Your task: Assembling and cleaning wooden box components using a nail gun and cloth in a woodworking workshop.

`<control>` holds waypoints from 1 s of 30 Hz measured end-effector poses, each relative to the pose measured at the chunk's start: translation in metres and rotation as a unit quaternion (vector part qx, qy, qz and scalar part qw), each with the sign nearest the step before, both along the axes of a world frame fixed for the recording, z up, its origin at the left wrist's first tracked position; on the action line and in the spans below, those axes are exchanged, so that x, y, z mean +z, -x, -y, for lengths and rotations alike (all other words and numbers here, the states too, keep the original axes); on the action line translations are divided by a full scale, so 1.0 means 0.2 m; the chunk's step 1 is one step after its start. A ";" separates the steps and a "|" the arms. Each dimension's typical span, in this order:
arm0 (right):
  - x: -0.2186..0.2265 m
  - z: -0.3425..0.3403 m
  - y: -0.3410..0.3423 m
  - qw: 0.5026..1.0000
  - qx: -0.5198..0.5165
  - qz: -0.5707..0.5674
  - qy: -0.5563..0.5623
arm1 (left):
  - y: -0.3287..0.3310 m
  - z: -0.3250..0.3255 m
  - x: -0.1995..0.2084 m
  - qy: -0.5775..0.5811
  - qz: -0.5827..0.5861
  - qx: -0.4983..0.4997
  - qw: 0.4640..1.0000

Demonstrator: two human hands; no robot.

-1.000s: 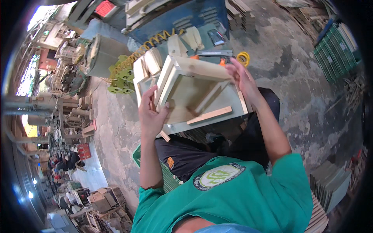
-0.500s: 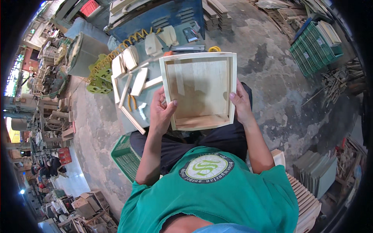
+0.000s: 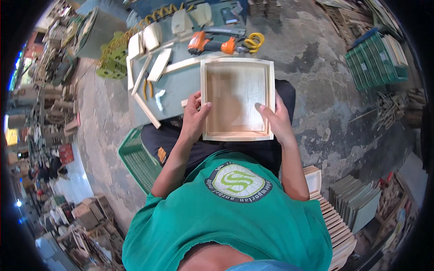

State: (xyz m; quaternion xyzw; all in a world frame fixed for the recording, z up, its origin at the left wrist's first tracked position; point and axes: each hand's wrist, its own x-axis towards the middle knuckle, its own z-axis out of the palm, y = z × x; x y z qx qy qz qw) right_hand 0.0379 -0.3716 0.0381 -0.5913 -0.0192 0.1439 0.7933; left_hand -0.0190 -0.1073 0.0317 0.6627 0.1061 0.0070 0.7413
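Note:
A shallow, open wooden box in pale wood faces up at me above my lap, its far and near walls slightly curved. My left hand grips its left wall, thumb over the rim and fingers on the outside. On the opposite wall, my right hand is closed the same way, its thumb reaching inside. Just beyond the box, an orange and black air nail gun lies on the grey-green table, with a coiled yellow hose at its end.
Wooden strips, thin boards and orange-handled pliers lie on the table's left side. A green crate stands by my left leg. Stacked wooden frames are at my right. Another green crate stands at the far right.
The box has shifted slightly right and toward me, and now lies flatter to my view. The nail gun, mostly hidden behind it before, is now visible. Both hands keep hold.

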 end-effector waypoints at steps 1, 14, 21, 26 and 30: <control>0.00 -0.02 0.02 0.997 0.021 0.015 0.073 | 0.06 -0.02 -0.05 0.025 -0.030 0.012 0.999; 0.05 0.35 -0.07 0.960 -0.152 -0.068 0.225 | -0.11 -0.18 -0.29 -0.584 0.130 0.054 0.800; -0.04 0.25 -0.04 0.958 -0.127 -0.099 0.239 | -0.17 -0.40 -0.41 -0.618 -0.001 0.079 0.782; -0.17 -0.10 -0.11 0.908 -0.002 0.102 0.407 | -0.08 -0.62 -0.44 -0.607 -0.100 0.157 0.773; -0.24 -0.30 -0.21 0.876 0.037 0.130 0.463 | -0.13 -0.55 -0.34 -0.593 0.001 0.190 0.783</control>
